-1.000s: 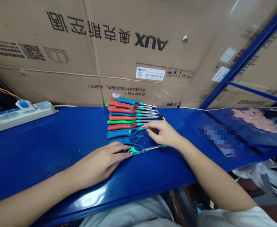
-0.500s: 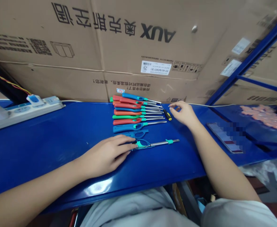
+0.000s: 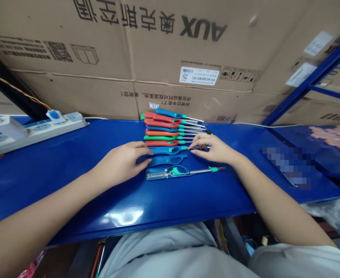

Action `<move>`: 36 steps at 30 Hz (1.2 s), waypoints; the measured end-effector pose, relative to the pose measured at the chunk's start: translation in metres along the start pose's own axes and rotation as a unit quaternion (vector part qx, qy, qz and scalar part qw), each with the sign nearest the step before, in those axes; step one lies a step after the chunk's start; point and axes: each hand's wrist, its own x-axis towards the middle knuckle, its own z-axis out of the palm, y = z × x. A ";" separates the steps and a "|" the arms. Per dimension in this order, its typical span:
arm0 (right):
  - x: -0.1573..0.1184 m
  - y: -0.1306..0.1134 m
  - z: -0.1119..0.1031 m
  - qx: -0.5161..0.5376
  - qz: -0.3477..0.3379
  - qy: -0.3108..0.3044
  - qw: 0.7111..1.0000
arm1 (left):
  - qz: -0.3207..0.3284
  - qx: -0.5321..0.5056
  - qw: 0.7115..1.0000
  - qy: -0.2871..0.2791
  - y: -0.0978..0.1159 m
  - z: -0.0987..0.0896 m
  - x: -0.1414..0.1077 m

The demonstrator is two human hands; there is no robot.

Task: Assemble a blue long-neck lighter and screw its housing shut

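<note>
Several long-nosed lighters lie in a column on the blue table, red (image 3: 161, 143), green (image 3: 161, 138) and blue (image 3: 165, 151) ones among them. My left hand (image 3: 126, 160) is at the handle end of the nearest blue lighter, its fingertips on or beside that end. At its metal tube, near the teal collar, is my right hand (image 3: 212, 148), thumb and fingers closed around the tube. Below lies a loose blue handle half (image 3: 164, 160). Nearest me is an opened lighter (image 3: 158, 174) with its inner parts showing and a teal ring on its tube.
A large cardboard box (image 3: 100, 88) stands behind the table. At the left is a white power strip (image 3: 36, 129) with plugs. A phone (image 3: 283, 166), partly pixelated, lies at the right, with orange pieces (image 3: 336, 139) beyond it and a blue metal frame (image 3: 311, 77).
My left hand has left the opened lighter and moved up to the blue lighter's handle. My right hand has come left and down onto its tube. The view has shifted slightly.
</note>
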 end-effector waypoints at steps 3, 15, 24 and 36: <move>0.001 -0.010 0.015 0.011 -0.018 -0.071 0.997 | -0.013 -0.001 1.000 -0.001 0.002 0.000 0.000; 0.001 -0.027 0.024 -0.062 0.023 -0.085 0.994 | -0.014 -0.053 0.998 -0.010 0.007 0.006 0.002; 0.003 -0.029 0.024 0.108 0.093 0.008 0.990 | -0.026 -0.057 0.997 0.035 0.008 0.005 -0.001; 0.000 -0.041 0.027 0.174 0.074 -0.035 0.981 | 0.096 0.021 0.995 0.015 0.014 -0.004 -0.005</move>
